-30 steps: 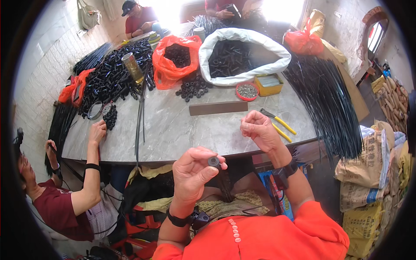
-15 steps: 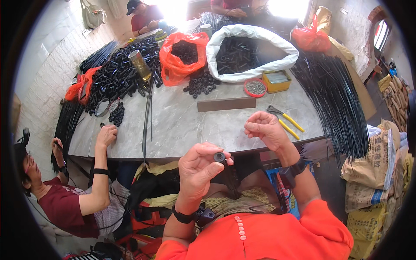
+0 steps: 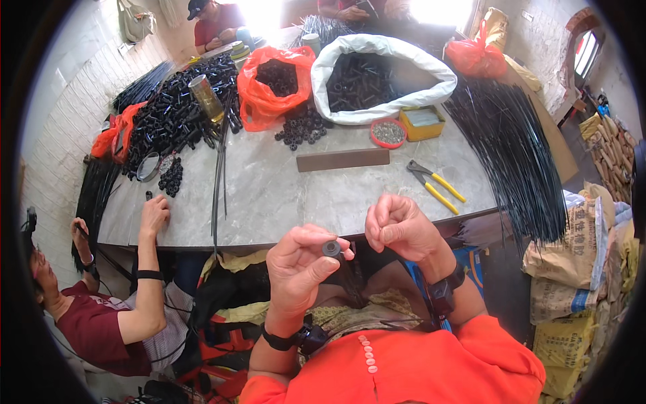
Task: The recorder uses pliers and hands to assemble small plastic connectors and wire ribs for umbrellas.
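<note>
In front of my chest, my left hand (image 3: 296,266) grips a small round black piece with a hole (image 3: 331,249) between thumb and fingers, its holed face turned up. A dark length shows below it, but I cannot tell whether the two are joined. Just to the right, my right hand (image 3: 404,229) is raised with thumb and fingertips pinched together; anything between them is too small to make out. The hands are close but apart. Beyond them on the table lie yellow-handled pincers (image 3: 436,185) and a flat brown bar (image 3: 343,159).
The grey table (image 3: 269,195) bears a white sack of black tubes (image 3: 444,91), a red bag of black rings (image 3: 249,101), a red dish of small metal bits (image 3: 388,133), a yellow box (image 3: 424,128) and black strands (image 3: 518,155). A co-worker (image 3: 101,316) sits at left; others are across.
My right hand has moved left and down toward the piece in my left hand. My left hand has shifted slightly left, still holding it. The whole view has shifted a little.
</note>
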`<state>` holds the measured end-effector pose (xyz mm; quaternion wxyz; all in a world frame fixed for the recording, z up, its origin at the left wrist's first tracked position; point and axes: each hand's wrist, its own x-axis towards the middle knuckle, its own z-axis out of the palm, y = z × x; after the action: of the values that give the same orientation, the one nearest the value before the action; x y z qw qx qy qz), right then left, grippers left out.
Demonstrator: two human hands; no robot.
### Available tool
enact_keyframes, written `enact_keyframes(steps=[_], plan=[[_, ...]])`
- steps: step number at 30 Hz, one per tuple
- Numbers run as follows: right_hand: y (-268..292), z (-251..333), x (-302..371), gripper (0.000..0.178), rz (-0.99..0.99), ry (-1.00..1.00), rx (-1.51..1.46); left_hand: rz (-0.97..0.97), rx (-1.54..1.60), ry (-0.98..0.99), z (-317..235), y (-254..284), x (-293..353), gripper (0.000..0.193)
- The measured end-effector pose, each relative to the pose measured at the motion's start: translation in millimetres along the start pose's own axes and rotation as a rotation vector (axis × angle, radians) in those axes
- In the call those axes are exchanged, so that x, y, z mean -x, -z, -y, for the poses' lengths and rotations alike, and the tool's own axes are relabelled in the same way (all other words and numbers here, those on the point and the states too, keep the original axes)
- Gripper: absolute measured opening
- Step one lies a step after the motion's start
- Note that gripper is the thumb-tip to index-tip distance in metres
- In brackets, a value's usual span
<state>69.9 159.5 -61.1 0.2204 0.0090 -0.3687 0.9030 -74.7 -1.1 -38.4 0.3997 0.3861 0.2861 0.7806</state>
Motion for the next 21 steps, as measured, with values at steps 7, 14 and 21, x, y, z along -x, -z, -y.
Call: enact_keyframes(steps=[7,14,21], plan=[[-1,-5,5,0.015,0.017,-0.031,0.007,0.008,-0.008,-0.002,-1,-1,2,0.028],[-4,-9,7,0.014,0.003,-0.055,0.020,-0.002,-0.012,0.001,-1,-1,5,0.028],[-11,-9,8,0.014,-0.015,-0.063,0.038,0.008,-0.009,-0.007,-2,1,4,0.027]])
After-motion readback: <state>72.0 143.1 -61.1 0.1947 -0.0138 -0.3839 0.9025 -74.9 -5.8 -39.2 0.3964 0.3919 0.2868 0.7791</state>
